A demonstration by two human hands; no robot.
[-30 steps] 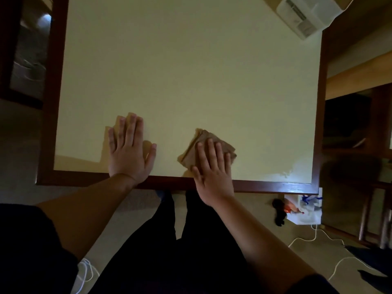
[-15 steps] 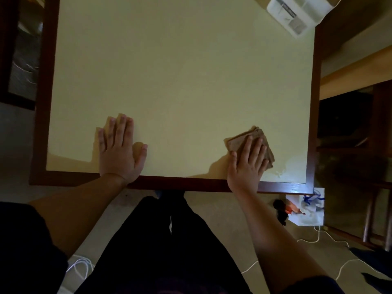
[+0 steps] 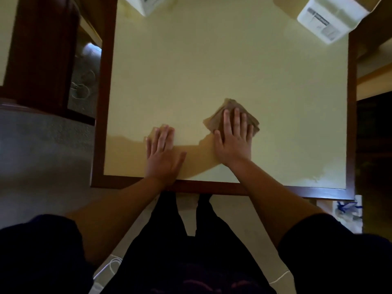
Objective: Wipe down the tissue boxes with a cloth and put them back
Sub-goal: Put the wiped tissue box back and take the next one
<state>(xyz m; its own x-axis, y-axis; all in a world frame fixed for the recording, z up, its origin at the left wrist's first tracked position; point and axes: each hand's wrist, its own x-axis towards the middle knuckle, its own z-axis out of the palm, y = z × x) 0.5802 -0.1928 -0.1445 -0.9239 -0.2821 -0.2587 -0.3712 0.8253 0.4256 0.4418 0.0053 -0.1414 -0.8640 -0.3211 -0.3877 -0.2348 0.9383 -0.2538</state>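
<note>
Fingers [image 3: 235, 119] pressed together, we're flattening the brown cloth [image 3: 231, 115] onto the table [image 3: 212, 60] with our right hand [image 3: 234, 143], left hand [image 3: 162, 153] bracing flat.

Two tissue boxes stand on one table [image 3: 212, 60]: one tissue box [image 3: 331, 20] far beyond the right hand's fingers [image 3: 236, 117], the other tissue box [image 3: 141, 4] far beyond the left hand's fingers [image 3: 162, 135], cut by the top edge. One folded brown cloth [image 3: 222, 117] lies under the right fingers. Two hands: left hand [image 3: 162, 153], right hand [image 3: 234, 141].
</note>
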